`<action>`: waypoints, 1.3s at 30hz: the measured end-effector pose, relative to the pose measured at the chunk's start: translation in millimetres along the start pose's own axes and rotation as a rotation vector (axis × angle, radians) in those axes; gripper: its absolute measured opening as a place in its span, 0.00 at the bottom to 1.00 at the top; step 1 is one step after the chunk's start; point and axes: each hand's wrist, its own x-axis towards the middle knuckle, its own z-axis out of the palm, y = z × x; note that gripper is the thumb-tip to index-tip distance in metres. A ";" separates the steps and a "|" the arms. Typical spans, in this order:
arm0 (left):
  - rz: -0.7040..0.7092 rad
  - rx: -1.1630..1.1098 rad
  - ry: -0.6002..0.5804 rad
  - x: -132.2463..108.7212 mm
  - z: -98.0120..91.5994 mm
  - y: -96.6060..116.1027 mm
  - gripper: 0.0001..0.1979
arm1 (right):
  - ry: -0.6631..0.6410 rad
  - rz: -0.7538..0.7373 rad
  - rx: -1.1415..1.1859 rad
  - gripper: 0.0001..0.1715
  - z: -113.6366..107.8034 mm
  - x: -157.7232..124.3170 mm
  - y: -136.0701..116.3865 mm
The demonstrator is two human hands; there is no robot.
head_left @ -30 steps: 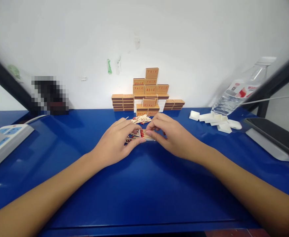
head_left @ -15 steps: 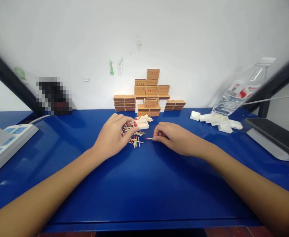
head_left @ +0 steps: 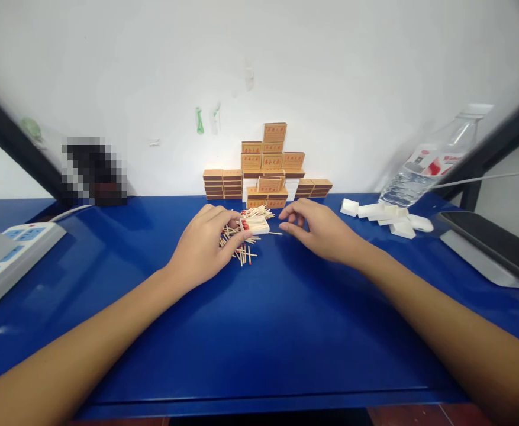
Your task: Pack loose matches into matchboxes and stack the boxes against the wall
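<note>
Oblong white tray (head_left: 263, 230), slim wooden matches (head_left: 255, 224), left hand (head_left: 206, 239) pinching tray, right hand (head_left: 320, 229) half-open, empty

A smooth, glossy finish with soft reflections is being shown by the blue counter (head_left: 259, 331). Pale, bare wood is being displayed by the matchsticks (head_left: 242, 255). Thin white card is being seen in the small tray (head_left: 260, 231), and printed, matt cardboard in the matchboxes (head_left: 272, 161). Clear, shiny plastic is being presented by the bottle (head_left: 432, 160), smooth white plastic by the power strip (head_left: 8, 272).
</note>
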 end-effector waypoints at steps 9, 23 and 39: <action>0.003 -0.067 -0.039 -0.8 2.9 -1.2 0.09 | -0.005 -0.036 -0.007 0.07 1.5 1.7 3.6; 0.059 -0.183 -0.085 -1.3 0.6 1.1 0.11 | 0.035 -0.185 0.031 0.05 -2.5 -8.7 -35.9; 0.020 -0.115 -0.030 2.1 -2.8 -0.9 0.10 | 0.191 -0.220 0.083 0.03 0.1 -10.1 -39.2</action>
